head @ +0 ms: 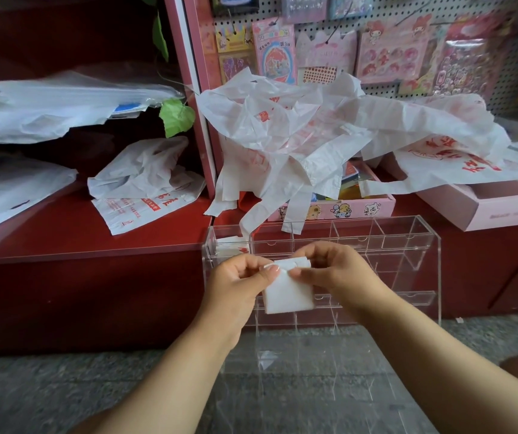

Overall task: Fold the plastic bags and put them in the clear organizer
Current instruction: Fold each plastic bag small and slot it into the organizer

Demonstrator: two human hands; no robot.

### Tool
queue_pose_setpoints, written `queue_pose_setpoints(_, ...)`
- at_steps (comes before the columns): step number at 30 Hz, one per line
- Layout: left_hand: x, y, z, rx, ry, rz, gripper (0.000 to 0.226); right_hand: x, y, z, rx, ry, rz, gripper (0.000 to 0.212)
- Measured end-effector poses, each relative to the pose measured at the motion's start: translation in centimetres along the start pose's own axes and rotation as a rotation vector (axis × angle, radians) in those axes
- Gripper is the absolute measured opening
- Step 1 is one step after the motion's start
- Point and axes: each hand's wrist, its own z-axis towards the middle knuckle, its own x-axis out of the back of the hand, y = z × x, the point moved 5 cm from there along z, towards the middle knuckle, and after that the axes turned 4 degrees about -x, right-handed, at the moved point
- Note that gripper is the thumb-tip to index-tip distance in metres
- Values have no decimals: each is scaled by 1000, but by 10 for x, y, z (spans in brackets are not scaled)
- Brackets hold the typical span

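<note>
A small folded white plastic bag hangs between my hands in front of the clear organizer. My left hand pinches its upper left edge with thumb and fingers. My right hand grips its top right, fingers curled over the folded end. The organizer stands against the red counter, with several compartments; its top left compartment holds a folded white bag. A heap of unfolded white bags with red print lies on the shelf behind.
More loose bags lie on the red counter at left, with a stack of white bags above. Pink boxes sit at right under a pegboard of sticker packs. Grey floor lies below.
</note>
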Motion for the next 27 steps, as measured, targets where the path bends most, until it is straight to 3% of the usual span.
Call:
queue_pose_setpoints(4, 3, 13, 12, -24, -28, 200, 9, 3, -21, 4, 138, 71, -505, 15)
queue_pose_setpoints(7, 5, 36, 37, -152, -36, 399, 11, 5, -45, 19, 277, 162, -767, 13)
queue_pose_setpoints(13, 7, 67, 89, -336, 43, 542, 9, 9, -73, 66, 378, 248, -803, 12)
queue_pose_setpoints(21, 14, 22, 119, -288, 72, 613, 8, 8, -43, 104, 395, 219, -857, 16)
queue_pose_setpoints(27, 11, -6, 119, -242, 36, 712, 8, 12, -10, 116, 281, 194, -815, 11)
